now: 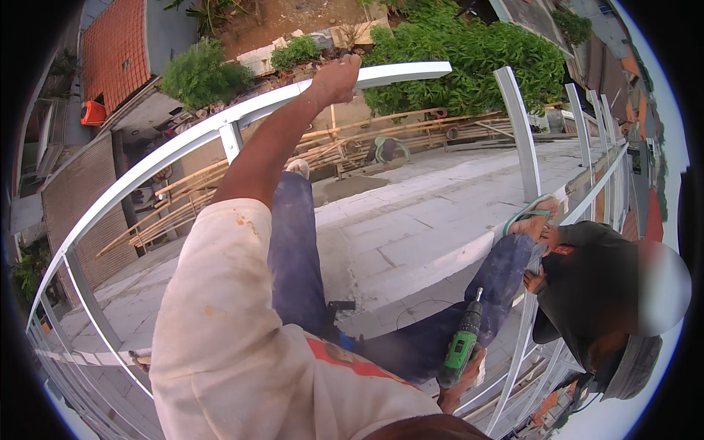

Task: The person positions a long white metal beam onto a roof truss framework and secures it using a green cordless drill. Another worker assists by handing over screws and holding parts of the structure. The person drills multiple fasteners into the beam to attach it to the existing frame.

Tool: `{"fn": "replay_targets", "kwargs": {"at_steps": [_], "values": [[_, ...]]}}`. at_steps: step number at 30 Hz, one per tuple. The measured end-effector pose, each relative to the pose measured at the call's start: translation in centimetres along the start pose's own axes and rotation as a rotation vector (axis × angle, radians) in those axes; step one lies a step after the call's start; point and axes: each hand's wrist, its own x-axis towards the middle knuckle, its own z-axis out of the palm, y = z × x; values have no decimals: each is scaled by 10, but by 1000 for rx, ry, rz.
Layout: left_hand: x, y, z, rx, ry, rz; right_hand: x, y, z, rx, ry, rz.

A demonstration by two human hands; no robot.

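One long white metal rail point(257, 108) is gripped by left hand point(337, 79), one green-and-black drill point(460, 348) by right hand point(474, 367). Drill markings cannot be read.

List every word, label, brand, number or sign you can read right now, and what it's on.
None can be read.
Green drill in the right hand: marking on its casing, too small to read.
Co-worker's dark top: small red patch, no legible lettering.
Pale shirt: red band, no letters I can make out.
Metal beam under the left hand: none visible.
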Motion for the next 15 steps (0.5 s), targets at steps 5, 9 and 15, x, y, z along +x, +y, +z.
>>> {"fn": "replay_targets", "kwargs": {"at_steps": [5,9,15], "values": [[8,-24,-9,-67,-254,-89,8,-13,-8,-4,-5,-18],[30,-29,-3,-139,-338,4,3,-12,-6,-19,28,-32],[39,-57,9,-222,-414,-27,3,-10,-5,80,-3,36]]}}
